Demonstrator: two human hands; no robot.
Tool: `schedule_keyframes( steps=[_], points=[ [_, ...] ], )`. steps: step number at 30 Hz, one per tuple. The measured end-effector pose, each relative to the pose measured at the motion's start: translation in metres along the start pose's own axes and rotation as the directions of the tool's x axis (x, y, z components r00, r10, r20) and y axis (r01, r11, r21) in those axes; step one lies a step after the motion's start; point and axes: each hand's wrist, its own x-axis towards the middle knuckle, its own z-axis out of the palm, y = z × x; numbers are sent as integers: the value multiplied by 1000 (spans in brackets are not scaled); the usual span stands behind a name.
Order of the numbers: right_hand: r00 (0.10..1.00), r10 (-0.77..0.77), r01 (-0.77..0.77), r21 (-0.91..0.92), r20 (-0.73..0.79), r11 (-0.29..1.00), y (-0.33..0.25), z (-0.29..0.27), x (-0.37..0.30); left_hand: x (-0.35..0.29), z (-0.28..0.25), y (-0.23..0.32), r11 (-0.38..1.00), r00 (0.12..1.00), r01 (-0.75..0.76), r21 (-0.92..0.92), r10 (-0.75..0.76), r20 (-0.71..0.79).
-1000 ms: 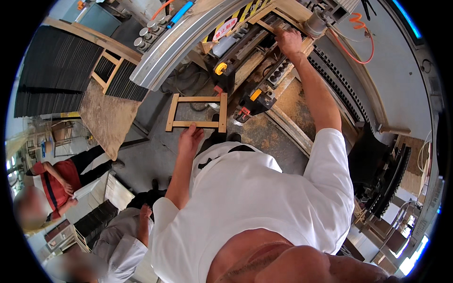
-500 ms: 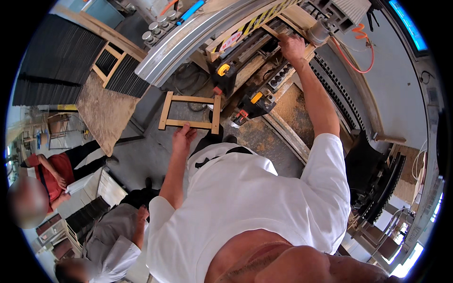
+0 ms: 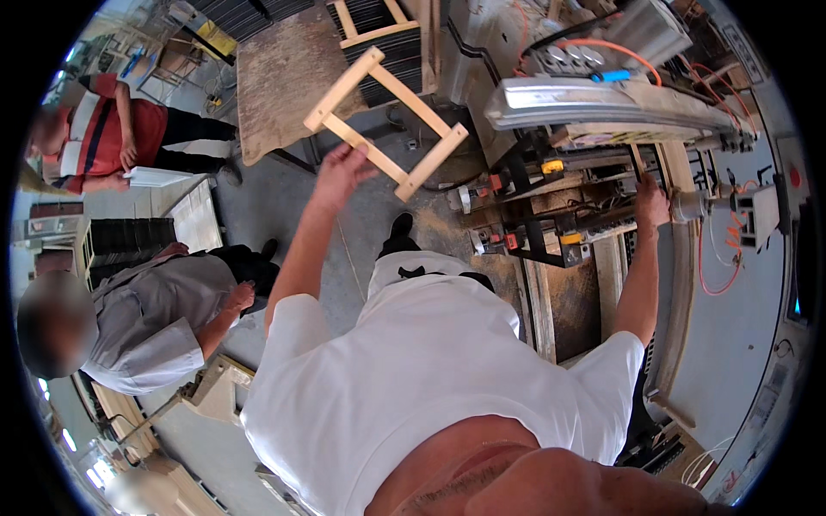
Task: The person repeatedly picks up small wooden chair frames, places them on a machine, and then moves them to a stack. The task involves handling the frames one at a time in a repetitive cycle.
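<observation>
Clamping its near rail (image 3: 387,165), left fingers (image 3: 354,157) hold the wooden frame (image 3: 413,100); state of right fingers (image 3: 646,185) unclear.

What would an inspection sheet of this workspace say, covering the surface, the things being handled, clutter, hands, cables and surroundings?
Surface: brown worktable, top mottled, bearing a dark stack with a second frame lying on it.
Things handled: light wooden frame, held tilted above the floor, apart from the machine.
Clutter: sawdust on the floor beside the machine.
Hands: left hand grips the light wooden frame by one rail; right hand is at the machine, its grip unclear.
Cables: orange hose arching above the machine; coiled orange hose at its right.
Surroundings: person in a red top and person in grey, both on the left.
</observation>
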Motion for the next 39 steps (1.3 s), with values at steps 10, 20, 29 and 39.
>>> schedule_keyframes(
  steps=[10,20,29,39],
  points=[
    [909,166,-11,374,-383,927,-52,-29,-11,229,-98,136,983,987,-150,103,154,-36],
    [956,277,-96,789,-97,607,-207,-37,-162,370,-59,157,831,991,-37,555,104,-90],
    [931,360,-298,712,68,636,-240,2,-213,299,-1,143,-66,647,-639,766,492,582],
    [924,373,-317,719,86,619,-234,-16,-283,293,21,110,-109,692,-594,797,436,575]
  ],
)
